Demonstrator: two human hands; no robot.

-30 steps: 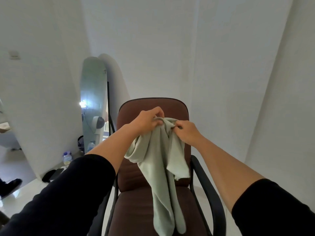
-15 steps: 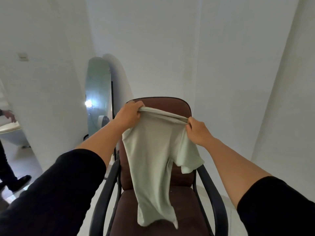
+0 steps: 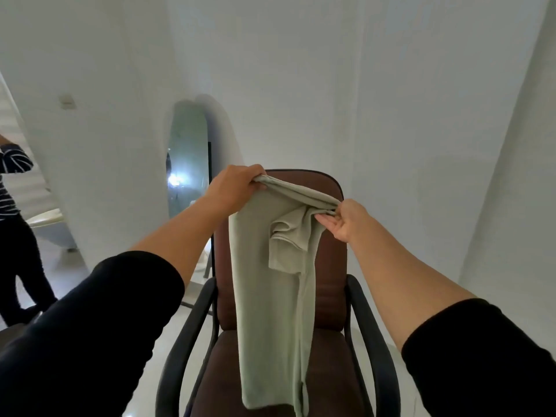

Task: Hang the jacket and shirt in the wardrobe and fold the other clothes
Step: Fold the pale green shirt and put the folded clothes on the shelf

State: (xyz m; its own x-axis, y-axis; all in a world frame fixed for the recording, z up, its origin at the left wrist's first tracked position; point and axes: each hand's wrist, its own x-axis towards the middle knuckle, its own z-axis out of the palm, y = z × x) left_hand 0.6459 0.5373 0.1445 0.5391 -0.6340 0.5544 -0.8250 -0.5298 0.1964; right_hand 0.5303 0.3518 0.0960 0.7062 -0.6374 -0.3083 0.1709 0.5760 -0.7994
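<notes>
Two hands held a pale green shirt (image 3: 270, 284) up in front of a brown chair (image 3: 331, 260). The left hand (image 3: 231, 188) had its fingers curled tight round one end of the shirt's top edge, gripping a bunch of cloth. The right hand (image 3: 346, 219) pinched the other end of that edge between thumb and fingertips, with the remaining fingers loosely spread below the cloth. Between them the top edge ran as a doubled fold, higher on the left and sloping down to the right.

From that edge the shirt hung lengthwise in a long narrow panel, folded over on itself, with a short sleeve (image 3: 285, 245) tucked against its front near the right hand. Its lower end reached down over the chair's seat (image 3: 331, 371); whether it touched the seat could not be told. The chair's backrest stood just behind the cloth, and black armrests (image 3: 373, 335) curved down on both sides.

Both forearms were bare, with black sleeves (image 3: 90, 341) pushed up toward the elbows.

Behind the chair to the left, a tall oval mirror (image 3: 188, 164) leaned against the white wall (image 3: 301, 85), a bright light reflected in it. At the far left edge stood another person (image 3: 12, 212) in a striped top and dark trousers, only partly in view.
</notes>
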